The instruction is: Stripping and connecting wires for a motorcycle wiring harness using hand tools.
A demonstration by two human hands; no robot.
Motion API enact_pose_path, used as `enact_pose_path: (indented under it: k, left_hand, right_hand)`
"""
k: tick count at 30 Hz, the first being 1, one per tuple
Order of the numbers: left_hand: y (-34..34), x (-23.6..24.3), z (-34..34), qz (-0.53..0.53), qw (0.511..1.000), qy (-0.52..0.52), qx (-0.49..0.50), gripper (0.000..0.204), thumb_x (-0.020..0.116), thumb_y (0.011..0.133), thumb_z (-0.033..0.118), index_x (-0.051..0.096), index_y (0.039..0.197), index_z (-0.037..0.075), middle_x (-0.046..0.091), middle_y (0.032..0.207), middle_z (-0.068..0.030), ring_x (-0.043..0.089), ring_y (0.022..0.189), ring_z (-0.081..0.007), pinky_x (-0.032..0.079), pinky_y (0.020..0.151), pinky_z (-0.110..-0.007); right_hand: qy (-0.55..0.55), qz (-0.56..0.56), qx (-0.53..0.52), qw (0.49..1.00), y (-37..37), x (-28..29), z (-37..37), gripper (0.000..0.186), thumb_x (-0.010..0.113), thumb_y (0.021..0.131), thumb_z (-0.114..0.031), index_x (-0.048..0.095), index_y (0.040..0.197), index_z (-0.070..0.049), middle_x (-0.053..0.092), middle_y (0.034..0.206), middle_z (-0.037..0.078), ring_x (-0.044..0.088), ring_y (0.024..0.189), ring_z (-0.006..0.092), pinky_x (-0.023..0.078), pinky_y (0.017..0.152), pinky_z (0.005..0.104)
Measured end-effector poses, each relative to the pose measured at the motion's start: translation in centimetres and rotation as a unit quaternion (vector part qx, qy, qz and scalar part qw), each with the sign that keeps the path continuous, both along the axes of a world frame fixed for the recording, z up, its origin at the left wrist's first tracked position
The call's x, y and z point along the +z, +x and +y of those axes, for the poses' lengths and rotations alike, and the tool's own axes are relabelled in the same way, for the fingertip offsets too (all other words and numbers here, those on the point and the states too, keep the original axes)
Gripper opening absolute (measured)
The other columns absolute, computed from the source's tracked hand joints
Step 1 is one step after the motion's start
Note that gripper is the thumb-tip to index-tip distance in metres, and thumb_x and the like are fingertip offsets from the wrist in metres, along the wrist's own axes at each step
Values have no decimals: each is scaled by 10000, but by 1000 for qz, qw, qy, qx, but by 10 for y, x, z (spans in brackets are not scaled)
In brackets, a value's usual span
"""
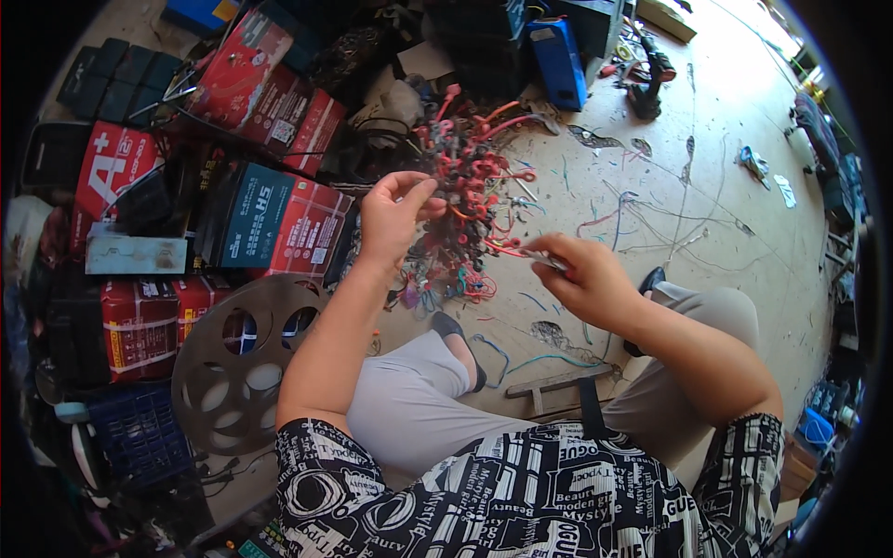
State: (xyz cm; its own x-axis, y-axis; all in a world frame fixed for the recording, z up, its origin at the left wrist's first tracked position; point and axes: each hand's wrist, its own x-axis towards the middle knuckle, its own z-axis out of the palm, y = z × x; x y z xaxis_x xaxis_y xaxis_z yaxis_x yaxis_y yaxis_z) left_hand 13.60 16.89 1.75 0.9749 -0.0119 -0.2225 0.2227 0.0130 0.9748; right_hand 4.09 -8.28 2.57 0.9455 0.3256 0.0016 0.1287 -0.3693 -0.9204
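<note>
A tangled heap of red and black cables [474,177], many tipped with ring-shaped ends, rises in front of me. At the heap's left side is my left hand [395,212], its thumb and fingers curled together; whatever they grip is too small to make out. On the right, my right hand [584,279] pinches near the end of a thin red cable [502,248] that leads out of the heap. Lower down, thinner coloured wires [474,284] lie tangled at the heap's foot.
Red and dark battery boxes [307,223] are stacked at left, beside a metal plate with round holes [246,372] and a blue crate [139,432]. A blue pack [558,65] and a cordless drill [651,79] stand farther off. Wire scraps litter the cracked floor [651,214].
</note>
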Motion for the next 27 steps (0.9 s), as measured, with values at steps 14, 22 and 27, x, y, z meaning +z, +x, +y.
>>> enact_pose_path:
  k: [14,22,27]
  left_hand:
    - [-52,40,-85,54,990,-131,-2,112,628,857,61,564,914,-10,608,831,-73,644,699,-150,564,621,-243]
    - [-90,26,-84,111,973,-201,18,92,622,866,64,570,910,1,633,835,-77,646,703,-137,560,644,-237]
    - [-96,12,-73,168,958,-228,38,102,623,870,82,570,923,14,626,843,-66,647,741,-145,564,679,-250]
  right_hand:
    - [-295,-284,11,912,-10,-10,10,349,703,684,-238,642,1020,-171,587,806,25,579,785,218,461,691,341]
    - [-326,-289,41,899,-25,-25,6,232,685,688,-215,640,915,-205,565,771,26,577,749,219,444,691,369]
    - [-345,-282,83,891,-27,-30,3,237,680,686,-192,641,917,-223,560,819,7,565,770,213,442,673,361]
